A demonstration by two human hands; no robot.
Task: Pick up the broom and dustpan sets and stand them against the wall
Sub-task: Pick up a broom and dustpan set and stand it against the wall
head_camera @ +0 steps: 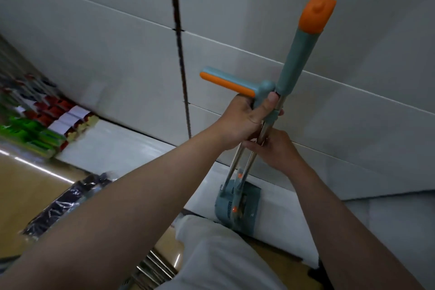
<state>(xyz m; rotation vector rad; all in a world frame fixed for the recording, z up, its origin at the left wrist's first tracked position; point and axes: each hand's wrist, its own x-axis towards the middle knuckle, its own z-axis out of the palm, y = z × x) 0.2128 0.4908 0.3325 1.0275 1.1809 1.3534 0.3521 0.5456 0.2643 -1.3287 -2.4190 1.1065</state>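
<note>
A teal and orange broom and dustpan set stands upright against the grey tiled wall (329,106). The broom handle (303,47) rises with an orange cap, and the dustpan handle (228,82) sticks out to the left. Two steel poles run down to the teal dustpan (237,207) on the floor. My left hand (247,117) grips the poles just under the teal handle joint. Lower down, my right hand (275,146) pinches the same poles.
Another broom set wrapped in dark plastic (68,202) lies on the tan floor at the left. Blurred green, red and white packaged goods (47,122) line the wall base at far left. A dark vertical seam (180,54) runs down the wall. My light-trousered leg (219,254) is below.
</note>
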